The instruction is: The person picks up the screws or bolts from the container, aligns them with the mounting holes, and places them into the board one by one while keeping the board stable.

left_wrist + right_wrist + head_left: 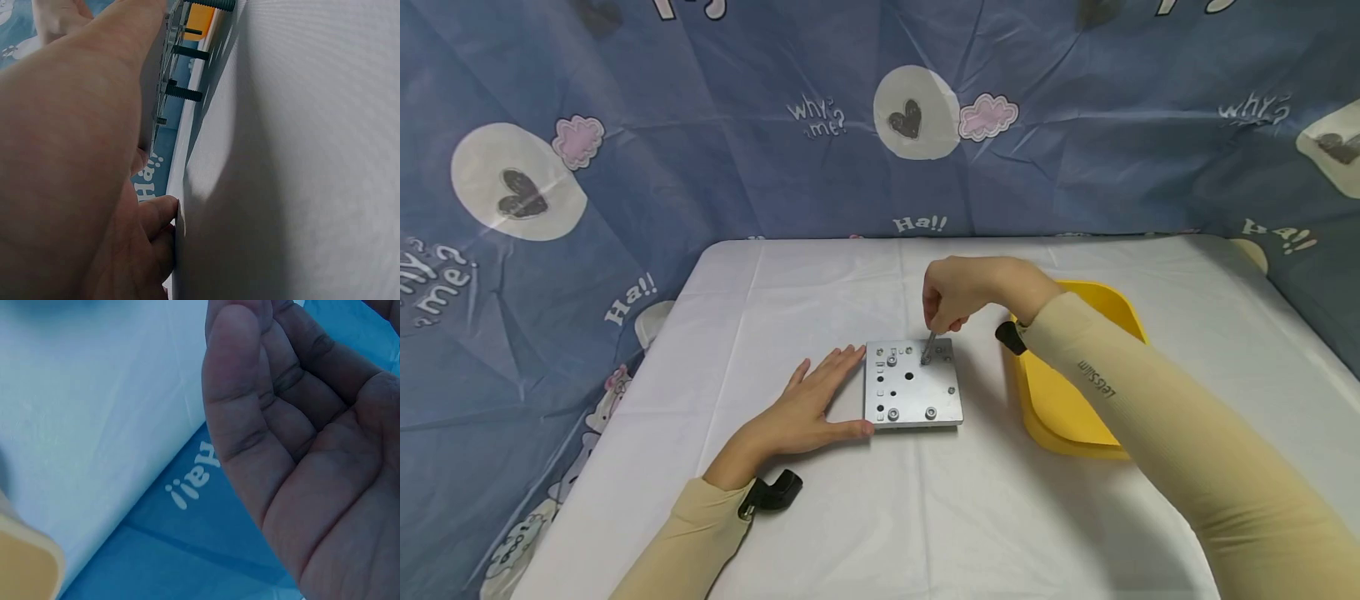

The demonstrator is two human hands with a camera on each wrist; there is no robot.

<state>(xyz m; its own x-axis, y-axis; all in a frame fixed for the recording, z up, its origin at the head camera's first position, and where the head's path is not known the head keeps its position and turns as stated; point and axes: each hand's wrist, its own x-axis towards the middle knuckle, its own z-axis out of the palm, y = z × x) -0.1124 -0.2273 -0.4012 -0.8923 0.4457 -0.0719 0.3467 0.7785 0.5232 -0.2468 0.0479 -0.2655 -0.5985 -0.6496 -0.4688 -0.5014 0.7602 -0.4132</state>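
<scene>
A square metal plate (pixel 917 392) with holes and several socket-head screws (pixel 931 412) lies on the white table. Edge-on in the left wrist view, threaded screw shanks (pixel 184 93) stick out from its underside. My left hand (pixel 808 411) lies at the plate's left side, fingers straight, fingertips at the upper left corner and thumb at the lower left. Above the far edge, my right hand (pixel 958 292) pinches a slim metal hex key (pixel 929 346), which slants down to a screw near the upper right. Its fingers (pixel 234 381) look curled in the right wrist view, where the key is hidden.
Right of the plate stands a yellow bin (pixel 1067 412), partly covered by my right forearm. A blue printed cloth (pixel 820 183) hangs behind the table and along its left side. White cloth (pixel 820 533) covers the tabletop.
</scene>
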